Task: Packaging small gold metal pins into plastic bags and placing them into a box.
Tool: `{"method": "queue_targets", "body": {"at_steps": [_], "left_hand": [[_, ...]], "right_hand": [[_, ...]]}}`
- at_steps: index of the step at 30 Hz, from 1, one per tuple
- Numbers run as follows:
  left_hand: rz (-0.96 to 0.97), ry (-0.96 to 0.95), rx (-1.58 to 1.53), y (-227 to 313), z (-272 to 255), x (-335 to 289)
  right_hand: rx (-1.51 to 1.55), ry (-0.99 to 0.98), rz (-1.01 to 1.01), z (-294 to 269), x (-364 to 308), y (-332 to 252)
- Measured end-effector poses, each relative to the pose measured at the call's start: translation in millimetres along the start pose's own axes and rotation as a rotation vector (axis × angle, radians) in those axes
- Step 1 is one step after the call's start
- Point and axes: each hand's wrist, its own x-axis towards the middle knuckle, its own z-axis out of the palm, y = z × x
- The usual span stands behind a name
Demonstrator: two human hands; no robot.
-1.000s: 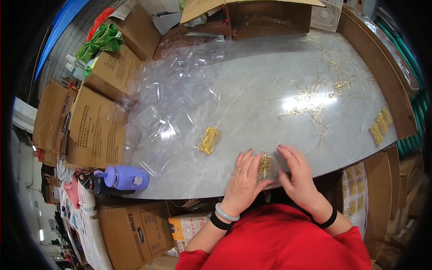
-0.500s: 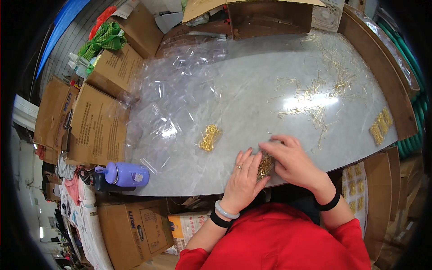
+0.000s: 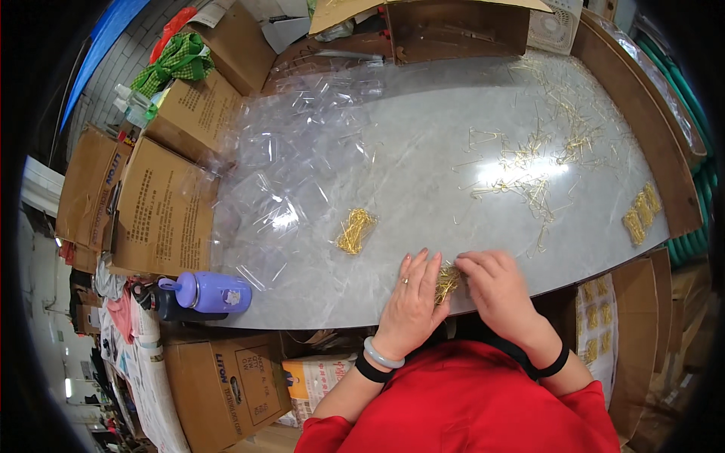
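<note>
My right hand (image 3: 498,291), which had reached over the small bundle of thin, gold-coloured metal wire hooks (image 3: 446,282) half a second earlier, had drawn back toward its right side. The bundle lay between my hands, near the close edge of the grey, marbled, smooth-topped table (image 3: 408,166). My left hand (image 3: 411,302) lay along its left side, fingers nearly together, thumb set apart near the bundle's lower end; I could not tell whether they gripped. My right fingers were bent at its other side, and whether they pinched a wire or only rested there was hidden.

I judged the bundle light, each wire stiff but thin enough to bend, the lot likely to tangle or slide apart on that slick surface. Both long sides at mid-length seemed the best hold, with gentle pressure, keeping clear of the hooked ends. A similar gold bundle (image 3: 355,230) lay farther left.
</note>
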Motion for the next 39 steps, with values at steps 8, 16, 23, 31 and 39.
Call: {"method": "queue_targets", "body": {"at_steps": [8, 16, 23, 31, 39], "left_hand": [[-0.013, 0.003, -0.049, -1, -5, -1], [-0.035, 0.013, -0.055, -4, -1, -3], [-0.049, 0.001, -0.113, -8, 1, -7], [-0.133, -0.034, -0.139, -1, -26, -6], [-0.192, -0.165, 0.018, -2, -45, 3]], "right_hand": [[0.119, -0.027, -0.116, -3, 10, -7], [0.256, -0.062, 0.019, 19, 0, 8], [0.204, 0.0, -0.197, 18, 10, -2], [0.088, 0.012, -0.079, 18, 3, 6], [-0.047, -0.082, -0.253, -4, 18, -9]]}}
